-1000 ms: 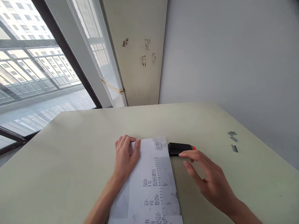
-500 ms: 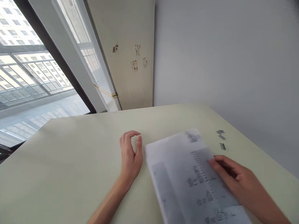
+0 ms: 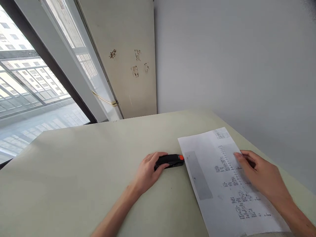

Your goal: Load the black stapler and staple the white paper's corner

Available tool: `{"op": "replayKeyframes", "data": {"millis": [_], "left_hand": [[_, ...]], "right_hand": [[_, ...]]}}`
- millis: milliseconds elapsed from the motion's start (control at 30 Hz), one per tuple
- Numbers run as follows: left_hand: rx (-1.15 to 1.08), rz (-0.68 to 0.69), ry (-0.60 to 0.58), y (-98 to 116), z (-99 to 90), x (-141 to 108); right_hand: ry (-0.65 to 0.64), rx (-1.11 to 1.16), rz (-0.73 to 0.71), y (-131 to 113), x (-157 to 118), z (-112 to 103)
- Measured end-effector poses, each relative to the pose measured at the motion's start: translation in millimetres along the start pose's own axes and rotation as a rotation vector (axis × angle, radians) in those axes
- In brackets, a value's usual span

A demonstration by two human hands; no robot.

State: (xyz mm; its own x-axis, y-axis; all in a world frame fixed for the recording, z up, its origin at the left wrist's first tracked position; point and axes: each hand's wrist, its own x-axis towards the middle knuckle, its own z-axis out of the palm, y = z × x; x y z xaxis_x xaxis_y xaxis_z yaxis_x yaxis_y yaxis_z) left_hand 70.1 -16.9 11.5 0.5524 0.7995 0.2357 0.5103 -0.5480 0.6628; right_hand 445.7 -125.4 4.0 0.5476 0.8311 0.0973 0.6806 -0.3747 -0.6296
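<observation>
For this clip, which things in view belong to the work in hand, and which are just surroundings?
In hand:
- black stapler with an orange end, in the left hand
- printed paper, held at its edge by the right hand

Surroundings:
- pale table, the work surface
- cream strap by the window
- stained panel
- grey wall

Black stapler (image 3: 170,160) with an orange-red end.
</observation>
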Motion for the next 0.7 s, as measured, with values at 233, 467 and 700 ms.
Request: {"op": "replayKeyframes", "data": {"millis": [233,467,700], "left_hand": [[0.031,-0.122,0.112,-20.2,-34.8,-29.2],[0.044,-0.229,0.156,-38.4,-45.3,-45.5],[0.016,-0.197,0.091,-49.6,-56.3,-44.0]], "right_hand": [[0.086,-0.071,-0.154,-27.2,31.5,51.3],[-0.069,-0.193,-0.502,-45.6,-8.8,92.9],[-0.186,-0.252,-0.435,-47.3,-21.3,107.0]]}}
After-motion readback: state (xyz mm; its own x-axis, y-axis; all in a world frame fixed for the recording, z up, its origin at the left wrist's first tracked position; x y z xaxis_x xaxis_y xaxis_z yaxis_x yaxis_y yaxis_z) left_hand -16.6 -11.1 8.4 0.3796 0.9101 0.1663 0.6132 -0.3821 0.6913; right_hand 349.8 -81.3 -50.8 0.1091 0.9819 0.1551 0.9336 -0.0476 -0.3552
